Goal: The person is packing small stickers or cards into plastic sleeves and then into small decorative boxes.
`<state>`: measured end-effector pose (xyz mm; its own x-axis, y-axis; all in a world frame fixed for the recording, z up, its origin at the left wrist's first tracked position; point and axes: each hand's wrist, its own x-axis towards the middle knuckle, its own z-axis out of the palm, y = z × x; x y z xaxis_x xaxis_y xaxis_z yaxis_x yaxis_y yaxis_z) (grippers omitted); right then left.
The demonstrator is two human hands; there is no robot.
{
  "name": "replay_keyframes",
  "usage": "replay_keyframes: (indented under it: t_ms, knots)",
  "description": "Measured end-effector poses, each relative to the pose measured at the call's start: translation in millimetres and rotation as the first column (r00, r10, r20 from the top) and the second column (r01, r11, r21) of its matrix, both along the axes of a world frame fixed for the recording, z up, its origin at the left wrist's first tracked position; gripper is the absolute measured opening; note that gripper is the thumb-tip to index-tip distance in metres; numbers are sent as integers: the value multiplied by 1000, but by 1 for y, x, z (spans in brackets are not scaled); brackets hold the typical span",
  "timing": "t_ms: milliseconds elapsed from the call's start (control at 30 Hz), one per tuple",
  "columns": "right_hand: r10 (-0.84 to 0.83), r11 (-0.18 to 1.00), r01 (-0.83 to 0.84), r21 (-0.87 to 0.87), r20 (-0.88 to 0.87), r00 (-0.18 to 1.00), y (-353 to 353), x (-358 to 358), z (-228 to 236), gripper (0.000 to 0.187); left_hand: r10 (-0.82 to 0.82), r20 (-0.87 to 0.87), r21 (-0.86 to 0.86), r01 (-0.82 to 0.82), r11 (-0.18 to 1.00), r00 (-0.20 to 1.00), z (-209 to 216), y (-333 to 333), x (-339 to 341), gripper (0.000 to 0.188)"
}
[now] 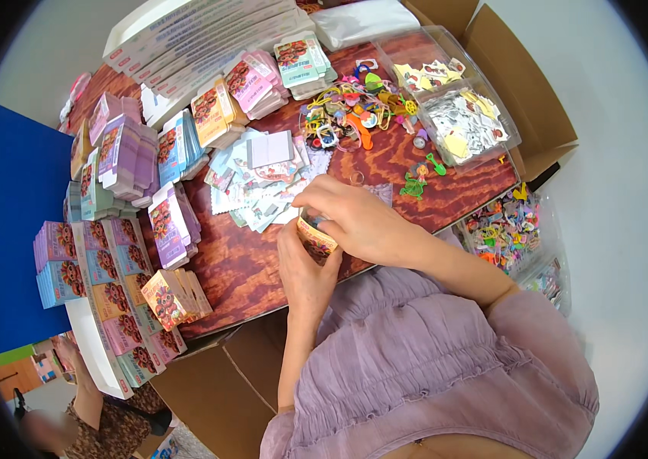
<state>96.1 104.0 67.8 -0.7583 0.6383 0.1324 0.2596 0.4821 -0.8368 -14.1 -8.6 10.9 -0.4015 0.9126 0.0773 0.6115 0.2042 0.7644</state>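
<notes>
— What do the two hands have between them?

— A small yellow-orange printed cardboard box [315, 236], held just above the near edge of the reddish-brown wooden table [247, 264]. The left hand [305, 268] cups it from below and from the person's side, fingers curled narrowly around its lower part. The right hand [354, 218] lies over the top, fingers bent and closed on the box's upper end, so that most of the box is covered.

— Is the box open or folded shut?

— I cannot tell; the right hand hides the top, and only one printed side shows.

— What lies closest to the hands?

— Just beyond them, a loose heap of pale blue and white flat paper packets [263, 180], touching and overlapping one another. Beyond that, a tangle of small bright plastic trinkets [351, 111] in many colours, and a small green plastic figure [414, 186] lying apart to the right of it.

— And to the sides?

— On the left, stacks of flat unfolded printed cartons in purple, blue, pink and yellow [121, 153], with a leaning pile of yellow-orange ones [171, 294] near the table's front edge. At the far right, a clear plastic tray with compartments [454, 99] holds small pale pieces. Below the right edge of the table, a clear bag of colourful trinkets [507, 226] rests well apart from the hands. Another person's patterned sleeve [106, 424] shows at the lower left.
</notes>
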Motion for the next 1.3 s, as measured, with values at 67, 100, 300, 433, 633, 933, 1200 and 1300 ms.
replay_keyframes:
  t_ms: [67, 100, 300, 433, 633, 933, 1200, 1300]
  knots:
    - [-27, 999, 31, 29, -114, 993, 0, 5, 0, 26, 42, 152, 18, -46, 999, 987, -7, 2, 4, 72]
    - [-38, 996, 52, 76, -174, 984, 1, 8, 2, 26, 59, 243, 11, -64, 998, 968, -4, 4, 5, 72]
    - [-281, 951, 294, 96, -128, 951, 23, 65, -8, 8, -18, 57, -19, 19, 1000, 998, 3, 3, 1, 75]
    - [-691, 708, 679, 193, -10, 723, 79, 150, -31, 10, -78, -15, -30, 77, 997, 997, 1, 5, 2, 75]
    - [-866, 473, 620, 626, 200, 459, 134, 237, -46, 10, -125, 3, -77, 124, 989, 992, 3, 14, 9, 74]
    - [-828, 477, 592, 650, 108, 550, 138, 237, -67, 7, -136, 0, -109, 135, 985, 991, 4, 15, 12, 76]
    - [-798, 601, 799, -24, -73, 598, 146, 245, -62, 12, -135, 12, -82, 136, 987, 991, 3, 14, 3, 77]
    - [-781, 619, 739, -265, -111, 614, 151, 246, -62, 11, -129, 34, -73, 131, 989, 991, 2, 11, 1, 77]
